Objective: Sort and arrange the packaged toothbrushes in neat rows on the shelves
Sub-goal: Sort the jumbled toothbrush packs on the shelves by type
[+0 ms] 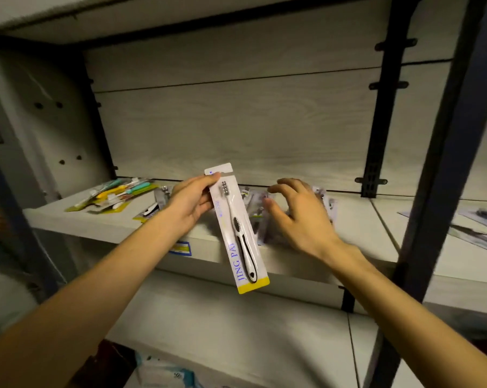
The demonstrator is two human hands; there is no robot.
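Head view, from left to right: at the far left of the pale wood-grain shelf (68,219) we see a loose heap of colourful toothbrush packs (116,196), yellow and teal among them, lying at mixed angles near the back panel. Just right of these a small black-and-white pack (150,212) lies near our left wrist. Our left hand (190,203) holds a carded toothbrush (236,228) by its upper end, fingers (208,179) and thumb clamped on the card's top left edge; the card hangs tilted in front of the shelf's front lip, head end up, yellow strip at the bottom, a white and black brush under the blister. A blue and yellow price label (182,247) sits on the shelf edge below that hand. Behind the card lies a pile of grey-toned packs (257,214), blurred. Our right hand (298,217) hovers over that pile, fingers spread apart and gently curved, gripping nothing. Beyond the dark upright post (444,152), more flat packs (477,231) rest on the neighbouring shelf.
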